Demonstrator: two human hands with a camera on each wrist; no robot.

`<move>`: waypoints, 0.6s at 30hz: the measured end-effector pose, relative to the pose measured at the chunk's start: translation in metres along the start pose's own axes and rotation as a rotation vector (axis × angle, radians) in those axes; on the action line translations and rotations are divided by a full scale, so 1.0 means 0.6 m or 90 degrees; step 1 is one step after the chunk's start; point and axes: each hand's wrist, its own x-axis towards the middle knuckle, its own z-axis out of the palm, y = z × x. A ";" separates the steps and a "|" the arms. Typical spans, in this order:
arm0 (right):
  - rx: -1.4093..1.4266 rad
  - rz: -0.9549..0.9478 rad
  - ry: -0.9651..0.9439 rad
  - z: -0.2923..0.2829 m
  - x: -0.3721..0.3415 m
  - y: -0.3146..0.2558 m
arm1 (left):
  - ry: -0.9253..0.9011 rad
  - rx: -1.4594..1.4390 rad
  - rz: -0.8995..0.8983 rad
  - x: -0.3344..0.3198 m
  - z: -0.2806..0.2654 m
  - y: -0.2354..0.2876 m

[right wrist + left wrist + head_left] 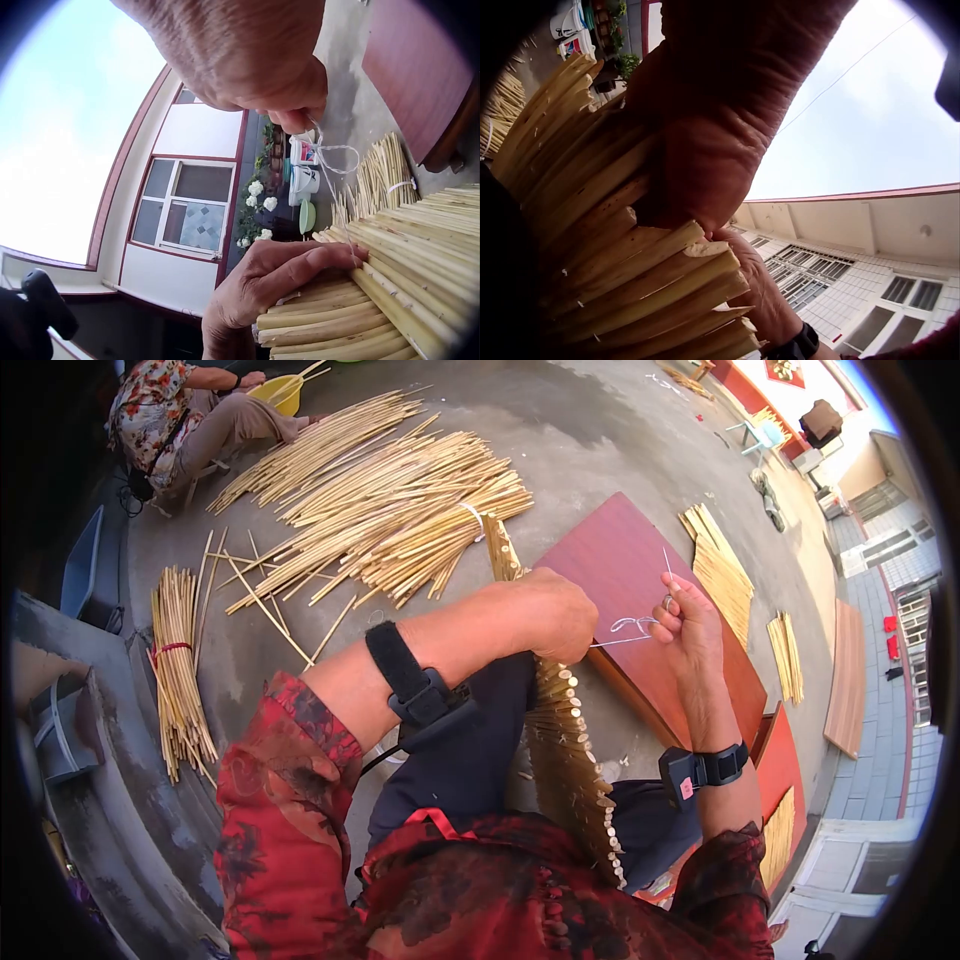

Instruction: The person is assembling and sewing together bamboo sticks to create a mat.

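A thick row of pale stalks (568, 745) stands between the person's legs, cut ends along its edge. The left hand (560, 615) grips its upper part; in the right wrist view that hand's fingers (315, 262) lie over stalks (405, 292) where a white thread (335, 195) comes out. Raised to the right, the right hand (692, 635) pinches a thin needle (667, 562), and the thread (632, 624) runs loosely looped between the hands. In the left wrist view the left hand (712, 150) hides part of the stalks (652, 292).
A reddish-brown board (640, 570) lies beyond the hands. Loose stalks (400, 510) cover the ground ahead, with a tied bundle (177, 660) at left. Another person (165, 420) sits at upper left by a yellow basin (280, 398). More stalks (722, 575) lie right of the board.
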 end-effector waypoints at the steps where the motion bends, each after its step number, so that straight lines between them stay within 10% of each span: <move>1: -0.003 0.004 0.000 -0.001 0.003 0.001 | -0.003 -0.004 -0.009 -0.005 -0.001 -0.001; 12: -0.037 -0.065 -0.032 0.001 -0.003 -0.011 | -0.029 -0.008 -0.032 0.010 0.005 -0.002; 18: -0.323 -0.115 0.034 -0.086 -0.022 -0.025 | 0.172 -0.145 -0.014 -0.005 0.028 -0.030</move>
